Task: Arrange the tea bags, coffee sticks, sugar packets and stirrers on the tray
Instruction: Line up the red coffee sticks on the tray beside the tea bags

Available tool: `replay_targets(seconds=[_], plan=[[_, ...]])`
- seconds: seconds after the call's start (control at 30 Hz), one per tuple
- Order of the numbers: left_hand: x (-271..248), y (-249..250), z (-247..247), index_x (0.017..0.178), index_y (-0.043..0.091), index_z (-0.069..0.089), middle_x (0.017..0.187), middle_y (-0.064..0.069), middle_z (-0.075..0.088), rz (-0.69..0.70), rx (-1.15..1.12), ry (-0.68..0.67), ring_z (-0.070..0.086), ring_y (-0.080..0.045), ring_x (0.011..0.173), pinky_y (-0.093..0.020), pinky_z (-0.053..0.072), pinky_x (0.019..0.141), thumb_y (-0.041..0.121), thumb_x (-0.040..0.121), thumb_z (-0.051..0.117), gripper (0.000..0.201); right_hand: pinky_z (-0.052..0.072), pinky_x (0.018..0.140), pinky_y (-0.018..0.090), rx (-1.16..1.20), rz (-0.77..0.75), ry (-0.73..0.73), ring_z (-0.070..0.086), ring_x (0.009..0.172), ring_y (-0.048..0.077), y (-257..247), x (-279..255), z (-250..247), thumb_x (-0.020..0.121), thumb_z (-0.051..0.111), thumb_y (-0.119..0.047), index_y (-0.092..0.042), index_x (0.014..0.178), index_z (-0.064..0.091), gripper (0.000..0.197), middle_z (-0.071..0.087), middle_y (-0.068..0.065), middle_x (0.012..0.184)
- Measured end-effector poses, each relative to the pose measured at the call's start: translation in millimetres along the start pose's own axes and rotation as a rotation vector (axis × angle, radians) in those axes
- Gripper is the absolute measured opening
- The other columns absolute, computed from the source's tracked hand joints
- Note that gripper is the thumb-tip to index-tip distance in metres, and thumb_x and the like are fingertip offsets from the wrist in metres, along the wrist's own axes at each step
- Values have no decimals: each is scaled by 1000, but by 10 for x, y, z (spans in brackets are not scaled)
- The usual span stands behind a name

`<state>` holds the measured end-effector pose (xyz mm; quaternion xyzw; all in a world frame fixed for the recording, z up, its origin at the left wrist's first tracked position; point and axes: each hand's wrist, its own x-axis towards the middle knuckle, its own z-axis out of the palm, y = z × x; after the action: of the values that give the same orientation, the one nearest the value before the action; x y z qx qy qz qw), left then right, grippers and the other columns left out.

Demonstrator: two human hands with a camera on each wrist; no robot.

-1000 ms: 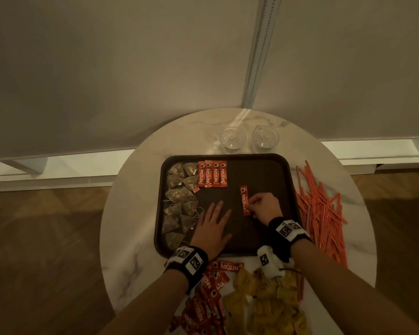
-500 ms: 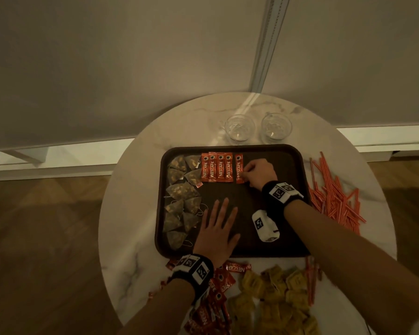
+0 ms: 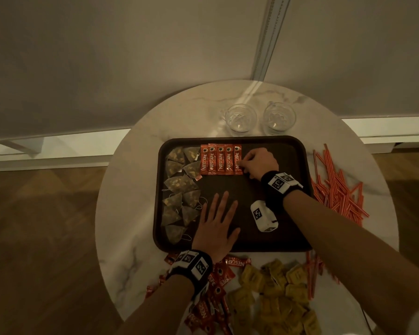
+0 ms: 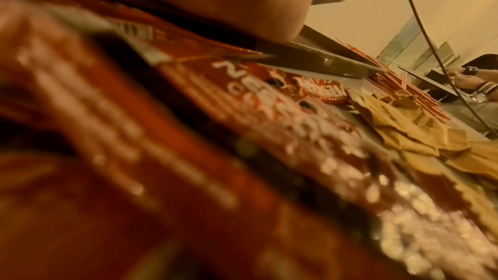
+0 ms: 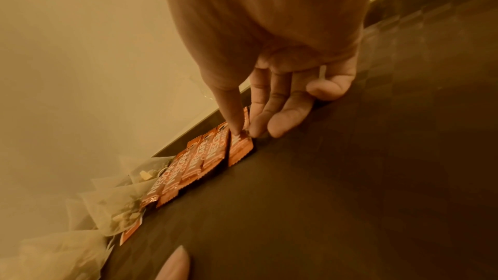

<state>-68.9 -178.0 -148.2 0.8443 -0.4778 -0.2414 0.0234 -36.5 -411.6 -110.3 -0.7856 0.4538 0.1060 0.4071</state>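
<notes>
The right hand [image 3: 259, 163] is set at the far edge of the tray, its thumb and forefinger pinching the near-right edge of the fifth Nescafé coffee stick [image 3: 238, 159], while the other fingers [image 5: 285, 118] are extended loosely onto the tray floor. The left hand [image 3: 217, 223] is laid flat, fingers spread and straight, on the bare middle of the dark brown tray [image 3: 298, 151]; nothing is held by it.

A risk can be judged here: if the pinched stick is pushed sideways too firmly, the row of coffee sticks [image 3: 221, 159] could be shunted into the tea bags [image 3: 179, 187] just beside it, and the neat edge lost. If the flat hand is lifted, the tray could slide on the smooth marble table [image 3: 131, 189].

Five coffee sticks are counted on the tray, touching side by side along its far edge. Roughly ten pyramid tea bags are seen down its left side, though overlaps make the count uncertain. Off the tray, a loose heap of red coffee sticks [image 3: 218, 281] and a pile of yellow sugar packets [image 3: 276, 293] lie on the near side, too jumbled to be counted. A scatter of orange stirrers [image 3: 336, 187] lies to the right, also uncounted. Two glass cups [image 3: 259, 118] stand beyond the tray.
</notes>
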Motion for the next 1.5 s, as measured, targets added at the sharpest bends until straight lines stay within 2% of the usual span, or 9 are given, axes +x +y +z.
replay_targets(seconds=[0.3,0.47,0.63,0.8,0.93,1.03,1.13,1.33,1.5], plan=[[5,-12,17,156,33,-10,161,3,-28,1,-17,7,-30,-19,147,-44,-15,118,56,101,23,68,60,74,39,-4,19,17,69,67,16,12,11,18,86,73,-39,-23,79,65,19,72,-2,74],[16,-4,-7,156,31,-7,162,2,-26,-6,-8,-26,-27,-21,148,-48,-8,122,56,100,26,69,53,60,27,211,13,39,63,64,14,70,-172,9,87,73,-36,-19,80,65,20,71,5,81],[-12,17,-87,158,28,3,165,-1,-16,-3,-28,-36,-18,-23,150,-49,-4,123,54,100,35,71,52,79,28,248,-60,0,64,82,13,313,-659,20,90,69,-15,-19,89,67,5,71,6,96],[16,24,-363,156,25,22,165,-4,6,19,-66,-65,1,-27,152,-53,10,121,43,99,47,65,40,95,25,-63,-285,-42,60,108,19,676,-1540,182,88,67,-7,-11,117,68,29,67,8,118],[-202,-84,-715,143,17,48,154,-5,37,102,-279,151,27,-24,145,-44,21,118,28,98,53,46,24,115,35,-332,-369,-219,39,137,31,931,-2170,433,92,64,-14,-10,140,51,50,47,16,146],[-608,-305,-818,128,16,60,132,-4,58,-8,-477,251,50,-14,120,-35,40,108,21,100,51,30,14,123,45,-483,-351,-238,11,151,29,1098,-2440,571,97,56,-32,-22,152,33,60,17,9,163],[-1076,-542,-701,118,20,66,115,2,67,-217,-615,286,60,-10,102,-33,50,96,22,100,52,23,10,124,49,-524,-361,-218,3,152,27,1125,-2477,598,99,48,-33,-24,155,21,63,7,7,165],[-2084,-799,-91,108,21,67,103,5,65,-540,-615,316,55,-2,85,-28,51,83,19,98,56,15,15,122,44,-485,-360,-173,16,150,26,1018,-2605,586,98,53,-30,-24,150,35,55,20,6,162],[-2481,-801,325,119,18,61,113,1,59,-739,-703,345,59,-16,96,-35,53,88,22,93,65,26,40,100,24,-352,-397,-210,50,119,14,1004,-2921,651,96,57,-20,-24,118,60,23,50,-7,127]])
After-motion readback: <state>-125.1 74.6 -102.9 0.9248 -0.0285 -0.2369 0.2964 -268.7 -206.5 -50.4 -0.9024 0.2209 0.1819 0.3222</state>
